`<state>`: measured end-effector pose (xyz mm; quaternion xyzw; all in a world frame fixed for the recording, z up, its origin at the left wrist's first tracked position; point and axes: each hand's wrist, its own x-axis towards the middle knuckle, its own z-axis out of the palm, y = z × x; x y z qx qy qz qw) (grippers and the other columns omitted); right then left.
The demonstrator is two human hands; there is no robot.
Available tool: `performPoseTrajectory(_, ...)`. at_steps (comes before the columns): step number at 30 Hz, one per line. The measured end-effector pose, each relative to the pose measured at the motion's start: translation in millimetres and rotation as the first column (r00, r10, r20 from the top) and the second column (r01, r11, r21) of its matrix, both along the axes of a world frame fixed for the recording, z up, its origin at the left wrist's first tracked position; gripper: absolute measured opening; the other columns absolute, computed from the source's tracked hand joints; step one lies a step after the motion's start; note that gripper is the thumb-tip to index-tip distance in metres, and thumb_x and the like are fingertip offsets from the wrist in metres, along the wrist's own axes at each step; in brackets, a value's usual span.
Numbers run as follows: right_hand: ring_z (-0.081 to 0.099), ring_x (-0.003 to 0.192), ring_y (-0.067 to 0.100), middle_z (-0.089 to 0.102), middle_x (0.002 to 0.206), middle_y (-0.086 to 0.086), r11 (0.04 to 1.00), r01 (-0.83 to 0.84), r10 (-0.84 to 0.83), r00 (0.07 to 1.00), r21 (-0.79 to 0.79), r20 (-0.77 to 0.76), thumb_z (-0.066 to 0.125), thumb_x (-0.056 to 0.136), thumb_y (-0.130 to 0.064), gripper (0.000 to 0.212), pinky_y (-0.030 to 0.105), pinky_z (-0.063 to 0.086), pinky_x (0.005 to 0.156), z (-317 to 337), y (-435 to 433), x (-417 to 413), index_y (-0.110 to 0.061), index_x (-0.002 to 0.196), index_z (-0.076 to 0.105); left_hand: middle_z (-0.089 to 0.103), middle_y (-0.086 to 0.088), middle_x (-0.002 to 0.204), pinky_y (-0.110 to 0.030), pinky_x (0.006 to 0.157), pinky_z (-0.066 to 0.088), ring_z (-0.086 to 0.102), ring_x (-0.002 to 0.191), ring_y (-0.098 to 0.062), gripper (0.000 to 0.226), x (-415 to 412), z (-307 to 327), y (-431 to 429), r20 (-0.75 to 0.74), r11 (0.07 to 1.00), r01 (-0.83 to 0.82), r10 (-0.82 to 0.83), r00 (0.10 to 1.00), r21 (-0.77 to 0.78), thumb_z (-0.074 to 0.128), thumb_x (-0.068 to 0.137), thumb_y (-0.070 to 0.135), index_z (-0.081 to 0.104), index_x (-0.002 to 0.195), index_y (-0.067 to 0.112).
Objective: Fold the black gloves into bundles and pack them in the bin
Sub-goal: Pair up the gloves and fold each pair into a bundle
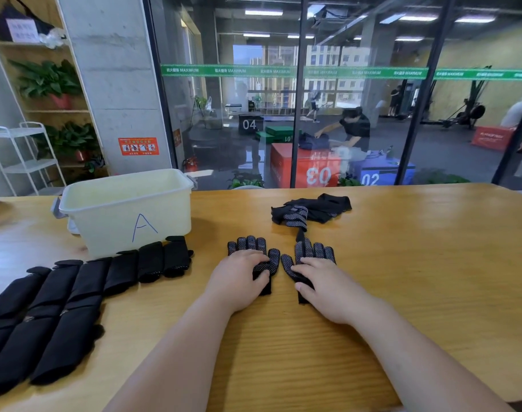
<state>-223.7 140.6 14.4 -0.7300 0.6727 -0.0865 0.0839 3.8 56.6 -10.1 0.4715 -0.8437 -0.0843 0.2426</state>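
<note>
On a wooden table, a row of folded black glove bundles runs from the left edge toward a pale bin marked "A", near the far left corner. At the middle, the left hand presses flat, fingers relaxed, on a dotted black glove. Just beside it, the right hand lies equally flat on a second glove. Behind them, toward the far edge, sits a loose pile of gloves.

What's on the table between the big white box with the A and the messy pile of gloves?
Nothing. The head view shows only bare wooden table between the bin and the loose glove pile.
</note>
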Motion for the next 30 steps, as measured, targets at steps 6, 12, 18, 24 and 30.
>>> performPoseTrajectory(6, 0.02, 0.159, 0.017, 0.025, 0.172, -0.012, 0.99, 0.057, -0.057, 0.998, -0.132, -0.003, 0.039, 0.111, -0.052, 0.055, 0.042, 0.034, 0.124, 7.9, -4.1, 3.2, -0.033, 0.163, 0.038, 0.058, 0.015, 0.151, -0.042, 0.119, 0.042, 0.045, 0.147, -0.012, 0.042, 1.6, 0.7, -2.5, -0.059, 0.998, -0.026, 0.023, 0.998, -0.048, 0.055, 0.104, 0.052, 0.067, 0.14, 0.034)
performPoseTrajectory(12, -0.013, 0.164, 0.02, -0.013, 0.177, -0.009, 0.993, 0.067, -0.054, 0.989, 0.093, -0.136, 0.01, 0.106, -0.071, 0.073, 0.048, -0.001, 0.133, -9.7, -25.9, 9.9, -0.037, 0.17, -0.001, 0.002, 0.01, 0.179, -0.045, 0.134, -0.001, -0.007, 0.165, -0.015, 0.065, -6.4, 0.2, -4.6, 0.314, 0.992, -0.007, -0.034, 0.949, 0.13, 0.022, 0.108, 0.068, 0.015, 0.169, 0.044)
performPoseTrajectory(18, -0.017, 0.163, 0.02, -0.017, 0.176, -0.009, 0.991, 0.073, -0.055, 0.987, 0.112, -0.153, 0.009, 0.106, -0.071, 0.073, 0.049, -0.003, 0.133, -8.2, -15.1, 13.7, -0.038, 0.169, -0.005, -0.013, 0.005, 0.178, -0.052, 0.132, -0.006, -0.018, 0.163, -0.023, 0.071, -6.4, 5.8, 5.8, 0.439, 0.977, -0.067, -0.03, 0.898, 0.205, 0.013, 0.104, 0.076, -0.002, 0.168, 0.049)
performPoseTrajectory(24, -0.018, 0.162, 0.018, -0.019, 0.175, -0.01, 0.99, 0.039, -0.026, 0.995, 0.133, -0.098, 0.013, 0.108, -0.068, 0.072, 0.048, -0.003, 0.133, -3.2, 8.0, 18.7, -0.035, 0.169, -0.006, -0.005, 0.002, 0.179, -0.056, 0.132, -0.004, -0.012, 0.165, -0.027, 0.066, 5.2, 10.7, 33.8, 0.4, 0.966, -0.084, -0.022, 0.916, 0.246, 0.012, 0.106, 0.072, 0.008, 0.168, 0.05)
performPoseTrajectory(30, -0.014, 0.164, 0.021, -0.015, 0.177, -0.002, 0.987, 0.133, -0.121, 0.984, 0.087, -0.128, 0.01, 0.105, -0.072, 0.081, 0.05, -0.001, 0.133, -12.7, -12.3, 26.7, -0.027, 0.17, -0.004, -0.006, -0.004, 0.179, -0.049, 0.133, -0.002, -0.011, 0.165, -0.027, 0.076, 3.5, 8.5, 21.1, 0.366, 0.964, -0.198, 0.122, 0.923, 0.179, 0.013, 0.108, 0.067, 0.003, 0.172, 0.026)
